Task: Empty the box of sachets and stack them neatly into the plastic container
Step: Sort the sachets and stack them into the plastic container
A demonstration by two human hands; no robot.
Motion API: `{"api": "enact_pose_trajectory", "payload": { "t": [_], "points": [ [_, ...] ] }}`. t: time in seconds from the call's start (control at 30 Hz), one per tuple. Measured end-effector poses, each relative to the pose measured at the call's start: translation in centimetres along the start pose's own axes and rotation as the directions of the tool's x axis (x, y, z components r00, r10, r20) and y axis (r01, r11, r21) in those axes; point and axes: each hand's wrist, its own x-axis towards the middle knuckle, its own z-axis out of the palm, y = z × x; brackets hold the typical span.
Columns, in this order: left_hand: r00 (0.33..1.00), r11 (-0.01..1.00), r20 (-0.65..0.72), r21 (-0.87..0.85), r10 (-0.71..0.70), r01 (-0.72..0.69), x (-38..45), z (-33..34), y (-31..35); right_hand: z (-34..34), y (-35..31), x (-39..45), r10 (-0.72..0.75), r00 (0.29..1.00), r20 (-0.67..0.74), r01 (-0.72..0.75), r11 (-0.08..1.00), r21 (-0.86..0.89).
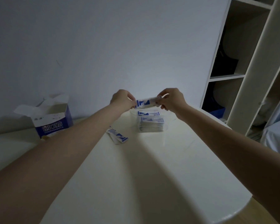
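Stretching across the desk (pixel 152 175), both hands, left (pixel 122 101) and right (pixel 172 99), are pinching a sachet bundle (pixel 146 102) above the well-stacked plastic container (pixel 168 120); box (pixel 52 120) standing open, loose sachets (pixel 117 136) still waiting.

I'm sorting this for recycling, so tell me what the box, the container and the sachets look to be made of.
Box: looks like thin printed cardboard, blue and white, its torn-open flaps standing up pale and matte.
Container: clear plastic, since the stack inside shows through its wall.
Sachets, held between the left hand and right hand: flat printed packets, probably paper or coated paper; the dim light leaves the finish unclear.
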Motion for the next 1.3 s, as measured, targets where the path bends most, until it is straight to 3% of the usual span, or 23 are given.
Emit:
{"api": "enact_pose_trajectory", "payload": {
  "t": [0.13,0.33,0.6,0.83,1.1,1.2,1.3],
  "points": [
    [0.995,0.913,0.092,0.407,-0.045,0.003,1.9,2.2,0.6,1.0,1.4,1.5,0.042,0.998,0.035,-0.025,0.927,-0.375],
    [0.977,0.728,0.212,0.676,-0.040,-0.117,2.3,3.5,0.4,2.4,2.6,1.9,0.088,0.992,0.089,-0.022,0.824,-0.566],
    [0.976,0.649,0.207,0.733,0.070,-0.202,2.0,3.3,-0.1,1.5,1.4,0.7,-0.013,0.997,0.070,0.059,0.691,-0.720],
    [0.967,0.592,0.231,0.767,0.108,-0.249,1.6,3.8,0.3,1.2,1.4,0.2,0.118,0.973,0.199,0.065,0.688,-0.723],
    [0.960,0.510,0.260,0.815,0.102,-0.275,1.0,3.5,0.8,0.6,0.6,-0.4,0.191,0.952,0.237,0.036,0.701,-0.712],
    [0.961,0.543,0.222,0.793,0.165,-0.277,1.1,3.0,0.9,0.4,0.1,-0.8,0.124,0.973,0.197,0.068,0.657,-0.750],
    [0.961,0.628,0.102,0.738,0.257,-0.246,1.3,1.3,0.9,0.1,-1.3,-1.4,-0.064,0.991,0.115,0.131,0.601,-0.789]
  ]
}}
